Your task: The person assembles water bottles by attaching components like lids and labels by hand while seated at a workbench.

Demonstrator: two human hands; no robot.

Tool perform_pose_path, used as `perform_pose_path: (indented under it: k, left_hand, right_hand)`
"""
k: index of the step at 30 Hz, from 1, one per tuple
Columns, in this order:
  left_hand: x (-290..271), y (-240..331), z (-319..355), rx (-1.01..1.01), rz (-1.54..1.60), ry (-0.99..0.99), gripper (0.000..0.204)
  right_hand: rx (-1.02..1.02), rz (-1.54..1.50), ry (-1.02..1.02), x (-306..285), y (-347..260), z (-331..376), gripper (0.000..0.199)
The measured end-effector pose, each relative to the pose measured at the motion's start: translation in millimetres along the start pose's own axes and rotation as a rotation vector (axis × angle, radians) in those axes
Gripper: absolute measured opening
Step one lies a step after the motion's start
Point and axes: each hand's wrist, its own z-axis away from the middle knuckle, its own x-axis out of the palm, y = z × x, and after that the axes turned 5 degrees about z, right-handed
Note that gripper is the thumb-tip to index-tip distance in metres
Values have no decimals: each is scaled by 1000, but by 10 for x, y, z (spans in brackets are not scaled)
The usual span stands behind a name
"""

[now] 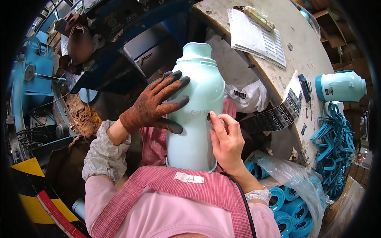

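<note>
A pale mint-green vacuum flask stands upright, neck away from me, against my apron. My left hand, in a brown work glove with dark fingertips, lies on its left side with the fingers spread. My bare right hand is at the flask's right side, thumb and forefinger pinched together at the printed mark. A small dark piece shows at those fingertips; its kind is too small to make out. To the right, a curling strip of dark labels hangs over the table edge.
The worn table carries a stack of printed sheets and another mint flask. Blue handles hang in a bunch at its right. Blue round parts lie in a plastic bag below. Machinery stands left, near a yellow-black striped panel.
</note>
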Motion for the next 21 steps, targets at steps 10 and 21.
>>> perform_pose_path:
  k: [10, 21]
  left_hand:
    - [-211, 222, -286, -4, -236, -299, 68]
    - [72, 633, -1226, 268, -480, -734, 66]
  right_hand:
    - [-166, 267, -25, -94, 428, -67, 45]
    - [-208, -55, -185, 259, 1478, -2210, 46]
